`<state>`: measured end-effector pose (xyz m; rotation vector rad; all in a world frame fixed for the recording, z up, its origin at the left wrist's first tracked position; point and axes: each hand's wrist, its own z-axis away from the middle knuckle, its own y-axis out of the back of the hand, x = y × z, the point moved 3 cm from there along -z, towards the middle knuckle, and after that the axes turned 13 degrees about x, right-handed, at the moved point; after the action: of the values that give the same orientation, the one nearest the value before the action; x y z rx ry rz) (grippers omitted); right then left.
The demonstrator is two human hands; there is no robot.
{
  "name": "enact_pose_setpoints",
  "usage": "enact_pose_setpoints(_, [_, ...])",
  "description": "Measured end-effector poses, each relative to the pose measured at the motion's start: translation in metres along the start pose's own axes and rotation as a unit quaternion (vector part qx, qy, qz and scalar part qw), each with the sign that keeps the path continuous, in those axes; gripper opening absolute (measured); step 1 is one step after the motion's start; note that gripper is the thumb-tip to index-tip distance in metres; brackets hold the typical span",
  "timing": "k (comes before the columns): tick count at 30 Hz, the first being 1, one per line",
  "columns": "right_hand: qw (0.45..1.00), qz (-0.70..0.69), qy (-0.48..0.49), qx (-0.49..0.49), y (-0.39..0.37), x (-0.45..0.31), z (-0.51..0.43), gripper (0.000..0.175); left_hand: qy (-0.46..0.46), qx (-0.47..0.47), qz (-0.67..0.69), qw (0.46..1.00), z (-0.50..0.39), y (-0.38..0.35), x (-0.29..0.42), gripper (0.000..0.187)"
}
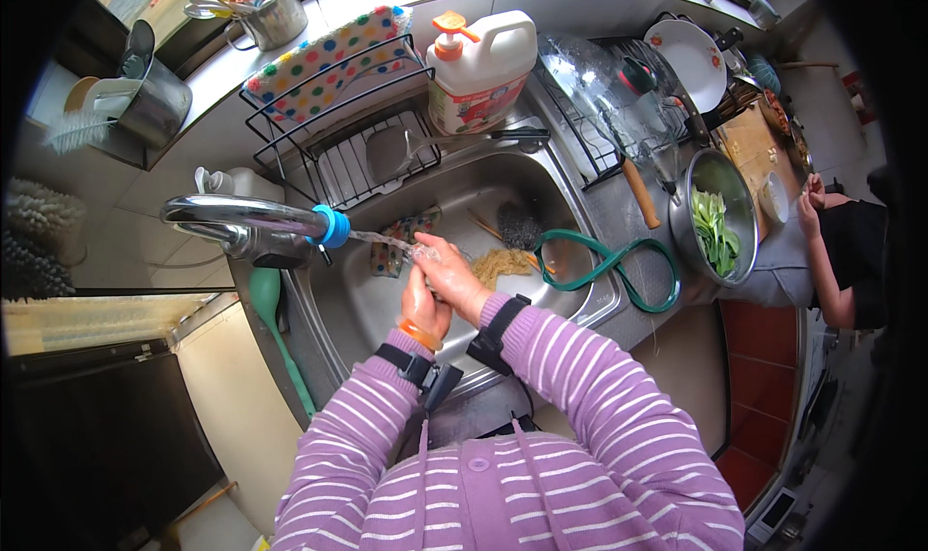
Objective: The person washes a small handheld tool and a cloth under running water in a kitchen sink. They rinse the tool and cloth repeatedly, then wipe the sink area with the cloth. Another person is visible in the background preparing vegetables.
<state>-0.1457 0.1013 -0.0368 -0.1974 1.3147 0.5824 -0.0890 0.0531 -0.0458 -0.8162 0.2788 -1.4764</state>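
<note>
My left hand (426, 306) and my right hand (455, 277) are pressed together over the stainless steel sink (362, 312). Water from the chrome faucet (246, 209), through its blue nozzle (333, 226), runs onto the fingers. Whether anything lies between the palms is hidden. An orange band (420, 335) circles the left wrist. Just beyond the hands in the basin are a tan fibrous scrubber (502, 264), a steel wool scourer (518, 225), chopsticks (481, 222) and a dotted dishcloth (388, 257). A twisted green band (611, 261) hangs over the sink's right rim.
Behind the sink stand a wire rack (348, 80) with a dotted cloth and a white pump bottle (478, 80). A spatula (391, 152) bridges the back. At right are a glass lid (594, 94) and a steel bowl of greens (754, 221). Another person's arm (830, 261) shows beyond.
</note>
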Motion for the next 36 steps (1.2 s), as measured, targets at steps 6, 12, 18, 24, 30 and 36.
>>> enact_pose_setpoints(6, [0.995, 0.083, -0.048, -0.008, 0.006, -0.002, 0.003, 0.051, 0.035, -0.295, 0.085, 0.951, 0.012, -0.012, -0.006, 0.044])
enact_pose_setpoints(12, [0.997, 0.082, 0.002, 0.007, 0.012, -0.011, 0.002, 0.050, 0.073, 0.017, 0.032, 0.997, 0.000, 0.002, -0.010, 0.040])
enact_pose_setpoints(18, [0.986, 0.139, 0.091, -0.001, 0.011, 0.006, 0.008, 0.050, 0.021, 0.002, 0.021, 1.000, -0.004, 0.015, -0.009, 0.037])
enact_pose_setpoints(24, [0.974, 0.185, 0.116, -0.063, 0.009, -0.005, 0.015, 0.048, -0.021, 0.068, -0.019, 0.997, -0.005, 0.016, -0.010, 0.042])
enact_pose_setpoints(30, [0.986, 0.158, 0.050, -0.021, 0.015, -0.006, 0.006, 0.045, 0.050, 0.024, 0.015, 0.998, -0.003, 0.007, -0.010, 0.041])
enact_pose_setpoints(36, [0.960, 0.202, 0.190, -0.026, 0.009, -0.009, 0.013, 0.041, 0.030, 0.080, -0.036, 0.996, 0.004, 0.008, -0.003, 0.025])
